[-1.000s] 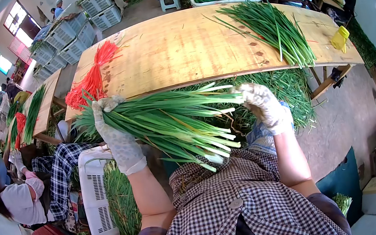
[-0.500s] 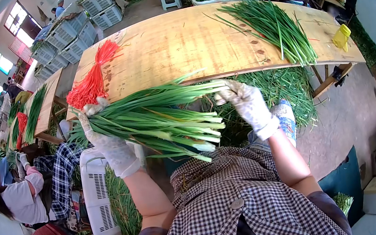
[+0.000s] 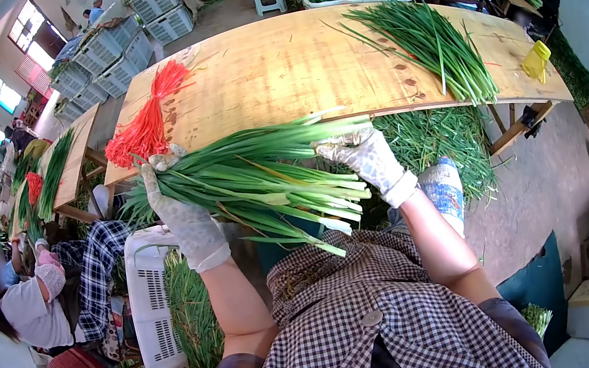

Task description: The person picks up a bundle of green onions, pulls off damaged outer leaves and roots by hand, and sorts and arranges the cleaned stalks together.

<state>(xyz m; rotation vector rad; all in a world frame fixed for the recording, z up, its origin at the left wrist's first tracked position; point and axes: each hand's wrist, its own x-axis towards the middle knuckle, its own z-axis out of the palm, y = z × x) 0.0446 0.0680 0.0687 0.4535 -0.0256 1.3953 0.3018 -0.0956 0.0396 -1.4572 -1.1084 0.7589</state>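
A loose bunch of garlic chives (image 3: 262,173) lies across my gloved left hand (image 3: 182,208), pale cut ends fanned out to the right. The left fingers are wrapped round its leafy part. My gloved right hand (image 3: 368,159) grips the upper stalks of the same bunch near their pale ends. Both patterned white gloves are in front of the wooden table's near edge. Behind my left hand, a bundle of red ties (image 3: 151,118) rests on the table (image 3: 254,68). Another pile of garlic chives (image 3: 434,49) lies at the table's right.
A yellow object (image 3: 536,61) stands at the table's right end. Beside my left arm is a white crate (image 3: 154,312) with greens inside. Cut leaves (image 3: 442,150) heap under the table. A person (image 3: 37,298) sits at left; stacked crates (image 3: 111,55) stand behind.
My right hand has moved left along the upper stalks, whose ends now stick out past its fingers. My left hand and the bunch have shifted slightly right.
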